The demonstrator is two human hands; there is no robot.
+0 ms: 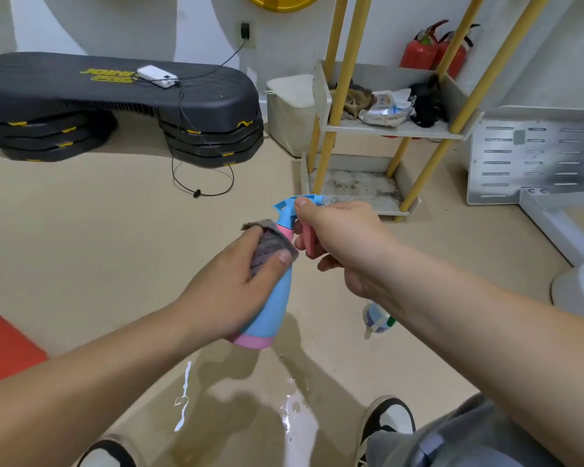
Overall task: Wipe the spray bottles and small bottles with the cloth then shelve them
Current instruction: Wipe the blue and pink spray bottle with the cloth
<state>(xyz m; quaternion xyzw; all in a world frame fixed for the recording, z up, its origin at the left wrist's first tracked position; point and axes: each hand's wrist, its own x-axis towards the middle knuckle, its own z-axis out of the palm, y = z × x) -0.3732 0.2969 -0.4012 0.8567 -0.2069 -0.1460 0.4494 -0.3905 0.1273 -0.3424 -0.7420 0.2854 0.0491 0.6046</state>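
A blue spray bottle with a pink base and pink trigger is held tilted above the floor. My left hand grips a grey cloth and presses it around the bottle's neck and upper body. My right hand holds the blue spray head, thumb on top, fingers around the pink trigger. A small bottle with a blue-white label and green cap lies on the floor under my right forearm, partly hidden. The shelf unit with yellow posts stands ahead to the right.
The shelf's middle tier holds rags and crumpled packaging; its bottom tier is dirty and bare. A black step platform with a cabled device lies far left. A white bin, metal panel, fire extinguishers and my shoes surround. The floor near my feet is wet.
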